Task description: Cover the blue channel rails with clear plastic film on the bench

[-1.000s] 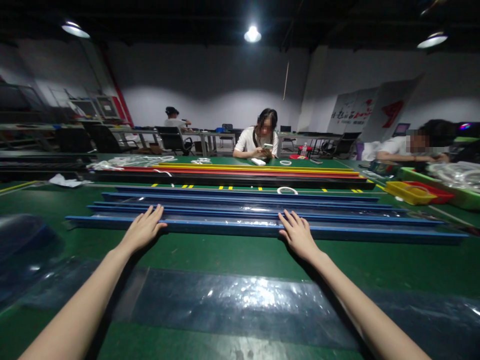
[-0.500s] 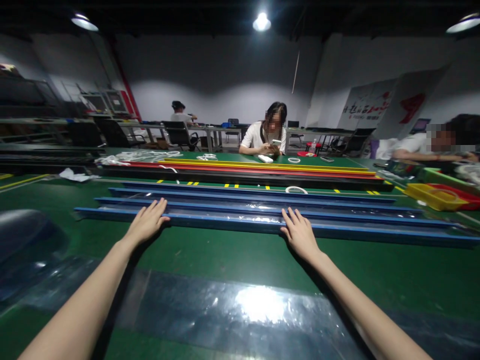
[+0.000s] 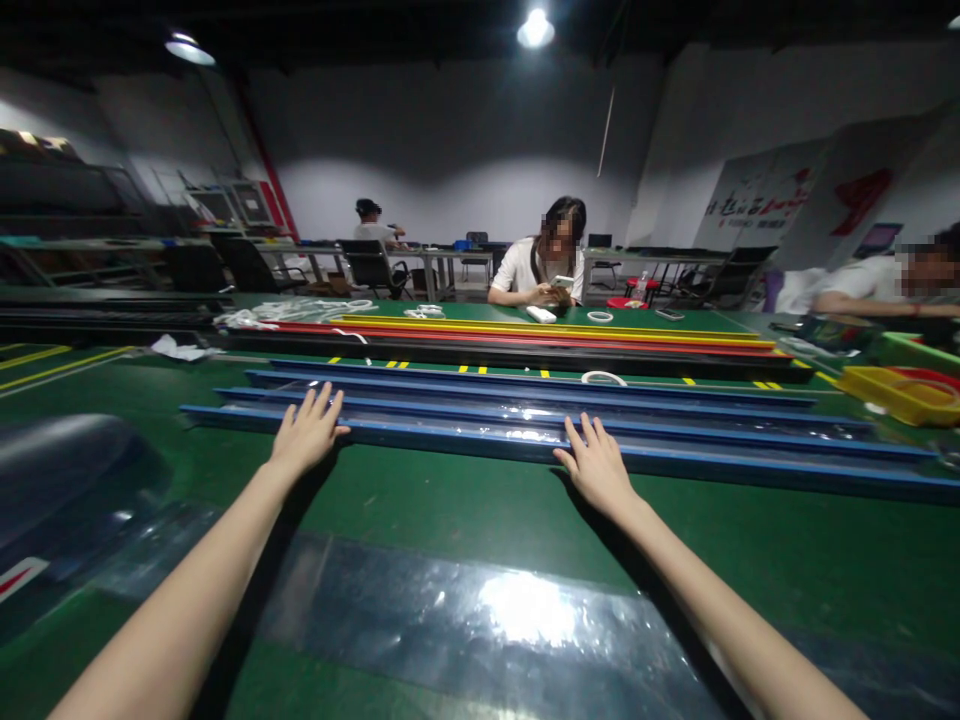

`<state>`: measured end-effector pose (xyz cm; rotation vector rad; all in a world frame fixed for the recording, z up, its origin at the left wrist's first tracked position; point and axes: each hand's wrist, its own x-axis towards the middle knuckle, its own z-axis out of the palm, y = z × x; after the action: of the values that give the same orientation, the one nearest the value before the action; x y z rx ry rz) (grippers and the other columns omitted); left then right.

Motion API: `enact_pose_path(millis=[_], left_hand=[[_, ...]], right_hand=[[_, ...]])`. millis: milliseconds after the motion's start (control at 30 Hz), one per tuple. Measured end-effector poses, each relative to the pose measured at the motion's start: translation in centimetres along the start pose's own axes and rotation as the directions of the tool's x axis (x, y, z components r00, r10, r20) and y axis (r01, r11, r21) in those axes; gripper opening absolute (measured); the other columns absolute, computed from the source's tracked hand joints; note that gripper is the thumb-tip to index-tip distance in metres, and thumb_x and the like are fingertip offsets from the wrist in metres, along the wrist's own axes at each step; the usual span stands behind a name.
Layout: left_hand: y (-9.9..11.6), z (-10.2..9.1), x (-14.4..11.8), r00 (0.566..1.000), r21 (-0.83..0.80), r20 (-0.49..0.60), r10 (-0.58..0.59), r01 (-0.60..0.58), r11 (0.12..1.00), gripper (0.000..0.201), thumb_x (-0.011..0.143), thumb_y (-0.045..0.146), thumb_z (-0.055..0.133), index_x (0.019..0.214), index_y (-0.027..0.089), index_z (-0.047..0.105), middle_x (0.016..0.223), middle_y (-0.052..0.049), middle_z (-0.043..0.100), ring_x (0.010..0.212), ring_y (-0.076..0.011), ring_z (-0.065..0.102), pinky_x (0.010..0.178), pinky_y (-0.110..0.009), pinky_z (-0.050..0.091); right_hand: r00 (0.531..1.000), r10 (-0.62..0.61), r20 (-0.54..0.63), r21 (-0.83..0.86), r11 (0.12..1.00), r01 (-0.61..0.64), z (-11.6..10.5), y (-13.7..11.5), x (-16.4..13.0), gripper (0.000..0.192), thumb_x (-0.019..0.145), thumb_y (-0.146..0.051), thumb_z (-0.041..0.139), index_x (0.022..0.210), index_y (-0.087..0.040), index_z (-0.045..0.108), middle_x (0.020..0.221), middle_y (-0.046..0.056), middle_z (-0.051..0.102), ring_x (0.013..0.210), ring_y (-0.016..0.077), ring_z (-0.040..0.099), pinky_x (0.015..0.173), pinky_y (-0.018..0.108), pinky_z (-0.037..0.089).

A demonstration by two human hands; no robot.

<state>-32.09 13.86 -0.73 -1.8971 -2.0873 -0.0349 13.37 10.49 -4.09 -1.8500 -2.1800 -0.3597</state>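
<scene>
Several long blue strips (image 3: pixel 465 439) lie side by side across the green table, with shiny clear film (image 3: pixel 517 412) between them. My left hand (image 3: pixel 309 430) rests on the near strips toward their left part, its fingers spread and pointing away from me. Farther right, my right hand (image 3: pixel 596 458) touches the nearest strip, fingers apart and thumb out to the left. Neither hand is wrapped round anything. A wide sheet of clear plastic (image 3: pixel 420 610) lies flat on the table below my forearms, reflecting the lamp.
Beyond the blue strips lie yellow strips (image 3: pixel 555 331), red strips and black strips, with white cords (image 3: pixel 300 314) at their left. A yellow tray (image 3: pixel 892 395) stands at the right. Rolled clear plastic (image 3: pixel 75 480) is at the left. A person (image 3: pixel 551 262) sits opposite, holding a phone.
The view has shifted slightly, so the scene sits a little farther right. Both hands stay on the blue strips; my left fingers look more spread and reach slightly farther over them.
</scene>
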Motion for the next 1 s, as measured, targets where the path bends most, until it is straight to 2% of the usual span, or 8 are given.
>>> enact_pose_path(millis=[133, 233, 367, 500, 600, 767, 867, 1000], left_hand=[[1.6, -2.8, 2.4, 0.975, -0.017, 0.192, 0.110, -0.109, 0.994, 0.076, 0.072, 0.027, 0.055, 0.140, 0.012, 0.024, 0.148, -0.013, 0.006, 0.134, -0.0341, 0.008, 0.106, -0.040, 0.022], [4.9, -4.9, 4.7, 0.923, -0.111, 0.301, 0.239, -0.216, 0.970, 0.074, 0.070, 0.030, 0.056, 0.138, 0.012, 0.030, 0.148, -0.013, 0.009, 0.134, -0.0328, 0.008, 0.107, -0.037, 0.020], [10.7, -5.8, 7.6, 0.866, -0.269, 0.268, 0.422, -0.353, 0.896, 0.060, 0.082, 0.044, 0.039, 0.134, 0.014, 0.037, 0.145, -0.011, 0.022, 0.135, -0.0266, 0.014, 0.108, -0.037, 0.019], [15.6, -5.0, 10.2, 0.855, -0.308, 0.202, 0.478, -0.408, 0.859, 0.056, 0.087, 0.044, 0.031, 0.134, 0.014, 0.037, 0.142, -0.010, 0.030, 0.133, -0.0213, 0.024, 0.107, -0.033, 0.021], [18.0, -4.4, 11.9, 0.868, -0.275, 0.164, 0.468, -0.415, 0.867, 0.047, 0.091, 0.036, 0.027, 0.133, 0.018, 0.038, 0.139, -0.008, 0.038, 0.129, -0.0192, 0.032, 0.104, -0.032, 0.026], [19.8, -3.7, 14.2, 0.865, -0.237, 0.200, 0.460, -0.413, 0.880, 0.037, 0.090, 0.028, 0.034, 0.121, 0.022, 0.052, 0.118, -0.008, 0.059, 0.108, -0.0194, 0.055, 0.088, -0.028, 0.041], [20.1, -3.0, 14.9, 0.858, -0.231, 0.222, 0.463, -0.415, 0.880, 0.030, 0.088, 0.030, 0.040, 0.108, 0.024, 0.060, 0.108, -0.006, 0.065, 0.098, -0.0179, 0.060, 0.077, -0.023, 0.044], [20.2, -2.3, 15.2, 0.865, -0.193, 0.215, 0.453, -0.418, 0.888, 0.026, 0.087, 0.025, 0.039, 0.097, 0.022, 0.063, 0.098, -0.009, 0.067, 0.092, -0.0202, 0.062, 0.073, -0.025, 0.045]], right_hand=[[0.999, 0.038, -0.012, 0.030, 0.999, -0.038, -0.6, 0.6, 1.3, 0.056, 0.090, -0.045, 0.022, 0.136, -0.014, 0.034, 0.142, 0.014, 0.031, 0.130, 0.0284, 0.026, 0.101, 0.042, 0.024], [0.998, 0.066, 0.002, 0.044, 0.997, -0.066, -1.2, 1.7, 3.5, 0.058, 0.090, -0.047, 0.023, 0.136, -0.015, 0.034, 0.143, 0.013, 0.030, 0.130, 0.0274, 0.026, 0.104, 0.043, 0.019], [0.995, 0.040, 0.090, 0.057, 0.997, -0.045, -1.6, 3.4, 7.0, 0.057, 0.089, -0.048, 0.026, 0.134, -0.015, 0.038, 0.142, 0.013, 0.032, 0.130, 0.0259, 0.027, 0.105, 0.042, 0.018], [0.975, -0.021, 0.219, 0.075, 0.997, 0.004, -1.1, 4.6, 10.3, 0.054, 0.088, -0.047, 0.031, 0.130, -0.015, 0.043, 0.139, 0.013, 0.037, 0.128, 0.0243, 0.031, 0.104, 0.042, 0.021], [0.967, -0.044, 0.250, 0.089, 0.996, 0.022, -0.7, 5.3, 12.5, 0.046, 0.090, -0.038, 0.030, 0.126, -0.016, 0.047, 0.133, 0.013, 0.046, 0.123, 0.0219, 0.040, 0.101, 0.038, 0.027], [0.944, -0.036, 0.329, 0.069, 0.998, 0.014, 0.2, 6.4, 15.8, 0.035, 0.088, -0.028, 0.038, 0.114, -0.018, 0.058, 0.105, 0.013, 0.064, 0.097, 0.0223, 0.060, 0.080, 0.032, 0.042], [0.924, -0.043, 0.381, 0.070, 0.997, 0.018, 1.0, 6.7, 17.0, 0.027, 0.085, -0.027, 0.044, 0.099, -0.020, 0.065, 0.093, 0.011, 0.068, 0.088, 0.0206, 0.063, 0.070, 0.027, 0.043], [0.918, -0.063, 0.392, 0.056, 0.997, 0.044, 1.6, 6.4, 17.6, 0.024, 0.081, -0.020, 0.046, 0.094, -0.019, 0.066, 0.093, 0.012, 0.068, 0.088, 0.0200, 0.063, 0.070, 0.026, 0.043]])
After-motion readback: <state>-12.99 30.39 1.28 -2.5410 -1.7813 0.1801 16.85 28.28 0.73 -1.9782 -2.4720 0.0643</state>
